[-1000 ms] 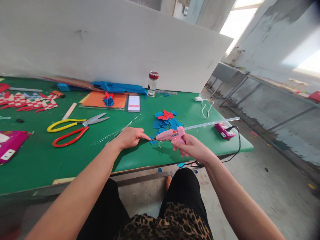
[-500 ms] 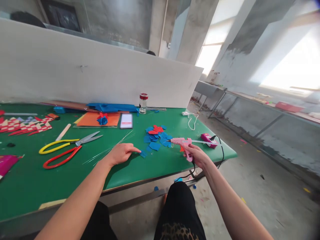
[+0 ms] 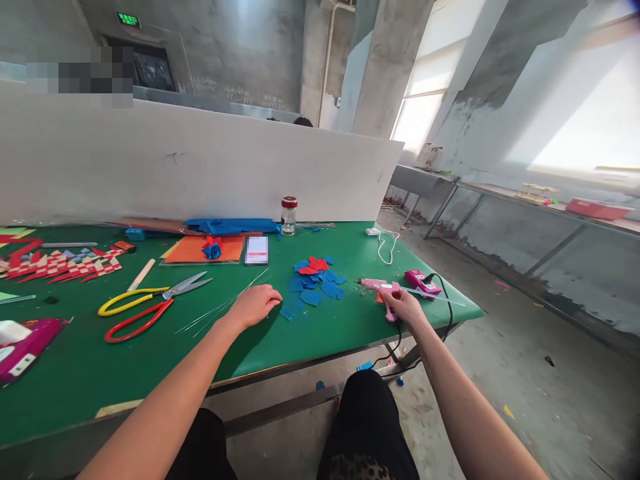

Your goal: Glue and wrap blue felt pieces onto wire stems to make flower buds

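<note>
My right hand (image 3: 404,305) is wrapped around the grip of a pink hot glue gun (image 3: 374,285), whose nozzle points left, low over the green table. A clear glue stick (image 3: 440,295) juts from its rear end. My left hand (image 3: 256,307) rests at the table with its fingers curled in; whether anything is between them is hidden. Just right of its fingertips lies a small blue piece (image 3: 287,313). Between my hands sits a loose pile of blue petal-shaped pieces (image 3: 311,297) with a red piece (image 3: 314,265) on top.
Scissors (image 3: 165,299) with yellow and red handles lie left, beside thin wires (image 3: 220,308). Behind are a phone (image 3: 257,251), a red-lidded jar (image 3: 289,217) and a red-blue flower (image 3: 213,249). A purple power strip (image 3: 423,283) and a white cable (image 3: 386,247) lie right. A white panel (image 3: 240,167) borders the back.
My right hand has drawn the glue gun right and lower, away from the pile. My left hand's index finger has lifted off the small blue piece and curled in.
</note>
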A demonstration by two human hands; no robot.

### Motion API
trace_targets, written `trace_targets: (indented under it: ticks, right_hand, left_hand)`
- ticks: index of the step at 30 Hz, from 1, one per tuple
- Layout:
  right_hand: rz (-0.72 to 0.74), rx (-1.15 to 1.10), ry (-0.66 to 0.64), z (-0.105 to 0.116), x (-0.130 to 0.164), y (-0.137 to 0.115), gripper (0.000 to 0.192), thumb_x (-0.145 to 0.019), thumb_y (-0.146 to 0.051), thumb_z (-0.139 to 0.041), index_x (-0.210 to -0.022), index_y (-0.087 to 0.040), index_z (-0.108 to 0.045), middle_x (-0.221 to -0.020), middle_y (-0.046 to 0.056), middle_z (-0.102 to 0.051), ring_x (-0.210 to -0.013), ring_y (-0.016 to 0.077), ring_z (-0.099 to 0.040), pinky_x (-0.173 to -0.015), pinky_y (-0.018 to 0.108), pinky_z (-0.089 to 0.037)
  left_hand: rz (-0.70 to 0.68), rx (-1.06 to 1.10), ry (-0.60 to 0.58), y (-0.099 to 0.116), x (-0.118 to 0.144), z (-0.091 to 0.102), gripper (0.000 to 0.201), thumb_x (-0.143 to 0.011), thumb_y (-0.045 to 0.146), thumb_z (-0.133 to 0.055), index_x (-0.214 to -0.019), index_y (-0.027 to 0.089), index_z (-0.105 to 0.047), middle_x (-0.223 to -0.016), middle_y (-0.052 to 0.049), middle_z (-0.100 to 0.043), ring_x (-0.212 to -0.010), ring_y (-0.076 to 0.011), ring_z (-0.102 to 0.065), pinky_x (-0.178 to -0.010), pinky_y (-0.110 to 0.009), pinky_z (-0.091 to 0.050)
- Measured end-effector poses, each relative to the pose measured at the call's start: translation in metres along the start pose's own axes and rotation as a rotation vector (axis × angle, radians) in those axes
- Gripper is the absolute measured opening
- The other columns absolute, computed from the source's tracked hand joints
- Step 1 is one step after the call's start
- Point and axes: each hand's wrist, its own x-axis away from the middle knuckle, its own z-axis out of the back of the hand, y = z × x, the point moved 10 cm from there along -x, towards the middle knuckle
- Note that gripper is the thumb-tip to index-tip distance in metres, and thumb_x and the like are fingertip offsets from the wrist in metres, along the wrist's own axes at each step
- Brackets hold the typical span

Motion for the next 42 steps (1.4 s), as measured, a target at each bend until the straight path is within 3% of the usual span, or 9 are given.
trace_targets:
  ticks: [8, 12, 17, 22, 28, 30, 33, 38, 42]
  right_hand:
    - [-0.151, 0.298, 0.078, 0.026, 0.011, 0.005, 0.048, -0.08, -0.063, -0.057, -0.078, -0.016, -0.07, -0.079, 0.014, -0.07, -0.079, 0.0293, -0.065, -0.067, 0.034, -0.043]
    - [0.013, 0.334, 0.221, 0.027, 0.04, -0.041, 0.045, -0.094, -0.054, -0.043, -0.103, -0.017, -0.067, -0.109, 0.017, -0.067, -0.098, 0.03, -0.063, -0.079, 0.039, -0.046]
    - [0.701, 0.062, -0.154, -0.07, 0.091, -0.153, 0.04, -0.089, -0.008, -0.04, -0.118, -0.022, -0.065, -0.124, 0.008, -0.064, -0.116, 0.0206, -0.058, -0.099, 0.034, -0.045]
    - [0.817, 0.069, -0.491, -0.134, 0.114, -0.19, 0.051, -0.088, -0.009, -0.044, -0.135, -0.025, -0.055, -0.133, 0.005, -0.061, -0.12, 0.0212, -0.058, -0.097, 0.032, -0.046]
    - [0.653, 0.324, -0.543, -0.081, 0.107, -0.149, 0.031, -0.091, -0.047, -0.055, -0.093, -0.024, -0.076, -0.09, 0.006, -0.074, -0.078, 0.0237, -0.067, -0.071, 0.032, -0.048]
    - [0.551, 0.468, -0.285, -0.039, 0.092, -0.136, 0.03, -0.076, -0.046, -0.074, -0.094, -0.022, -0.076, -0.108, 0.013, -0.071, -0.09, 0.0319, -0.065, -0.076, 0.039, -0.048]
    - [0.498, 0.393, 0.075, 0.001, 0.096, -0.151, 0.027, -0.084, -0.032, -0.066, -0.108, -0.019, -0.072, -0.114, 0.017, -0.068, -0.105, 0.0353, -0.06, -0.091, 0.048, -0.043]
    - [0.498, -0.359, -0.442, -0.09, 0.138, -0.206, 0.023, -0.088, -0.036, -0.059, -0.1, -0.021, -0.073, -0.098, 0.006, -0.074, -0.091, 0.0209, -0.067, -0.082, 0.032, -0.05]
    - [0.391, -0.539, -0.627, -0.14, 0.156, -0.219, 0.027, -0.085, -0.038, -0.061, -0.097, -0.018, -0.074, -0.092, 0.005, -0.074, -0.083, 0.0181, -0.065, -0.075, 0.028, -0.048]
  left_hand:
    - [-0.025, 0.046, -0.095, 0.009, -0.015, -0.012, 0.011, -0.082, 0.017, -0.055, -0.081, 0.02, -0.066, -0.086, -0.003, -0.07, -0.077, -0.0155, -0.063, -0.066, -0.024, -0.044]
    - [0.0, 0.043, -0.127, 0.009, -0.016, -0.017, 0.012, -0.079, 0.015, -0.053, -0.073, 0.019, -0.062, -0.08, -0.002, -0.068, -0.069, -0.0144, -0.061, -0.058, -0.023, -0.039]
    - [0.003, 0.022, -0.117, 0.017, -0.01, -0.011, 0.011, -0.077, 0.013, -0.052, -0.07, 0.02, -0.058, -0.076, -0.002, -0.065, -0.065, -0.0149, -0.057, -0.055, -0.024, -0.037]
    - [-0.013, -0.011, -0.038, 0.024, 0.015, 0.019, 0.012, -0.079, 0.013, -0.048, -0.073, 0.02, -0.056, -0.081, -0.003, -0.063, -0.071, -0.016, -0.055, -0.064, -0.027, -0.04]
    - [-0.009, -0.148, 0.074, 0.001, 0.073, 0.072, 0.013, -0.085, 0.016, -0.044, -0.075, 0.021, -0.05, -0.079, -0.003, -0.058, -0.074, -0.0174, -0.053, -0.066, -0.029, -0.038]
    - [0.011, -0.206, 0.109, -0.006, 0.09, 0.089, 0.014, -0.088, 0.018, -0.042, -0.076, 0.021, -0.049, -0.08, -0.003, -0.057, -0.075, -0.0183, -0.053, -0.067, -0.03, -0.038]
    - [-0.002, -0.262, 0.118, 0.0, 0.102, 0.101, 0.016, -0.09, 0.018, -0.042, -0.077, 0.022, -0.049, -0.08, -0.003, -0.057, -0.076, -0.0189, -0.053, -0.068, -0.031, -0.038]
    - [-0.095, -0.339, 0.026, 0.041, 0.094, 0.092, 0.012, -0.087, 0.014, -0.05, -0.077, 0.02, -0.052, -0.083, -0.004, -0.059, -0.077, -0.0191, -0.053, -0.066, -0.031, -0.038]
    - [-0.143, -0.388, -0.042, 0.073, 0.089, 0.082, 0.011, -0.084, 0.008, -0.054, -0.081, 0.018, -0.057, -0.086, -0.005, -0.061, -0.08, -0.0202, -0.055, -0.067, -0.032, -0.04]
